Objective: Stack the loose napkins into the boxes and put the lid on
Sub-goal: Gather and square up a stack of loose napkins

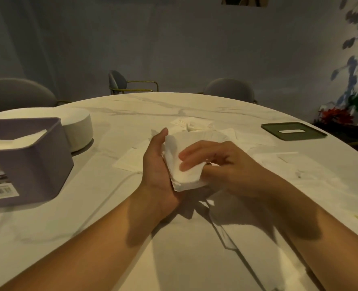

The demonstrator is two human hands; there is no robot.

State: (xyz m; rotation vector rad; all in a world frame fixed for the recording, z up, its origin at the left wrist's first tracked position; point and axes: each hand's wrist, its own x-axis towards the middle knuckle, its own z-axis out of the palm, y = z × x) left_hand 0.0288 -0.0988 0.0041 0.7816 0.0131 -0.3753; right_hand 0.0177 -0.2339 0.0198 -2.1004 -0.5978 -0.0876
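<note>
Head: left hand (156, 171) cradles napkin stack (185, 164); right hand (222, 164) pinches it.

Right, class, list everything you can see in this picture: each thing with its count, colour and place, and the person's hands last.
table: one, white marble, under everything.
box: one, purple, open, at the left.
boxed napkins: some, white, inside the box.
round block: one, white, just behind the box.
lid: one, dark green with a slot, far right on the table.
loose napkins: several, white, scattered mid-table around and beyond the hands.
napkin stack: one, white, held between both hands.
chairs: three, grey, beyond the table.
plant: one, green with red flowers, right edge.
left hand: holds the napkin stack from the left.
right hand: pinches it, fingers on top.
</note>
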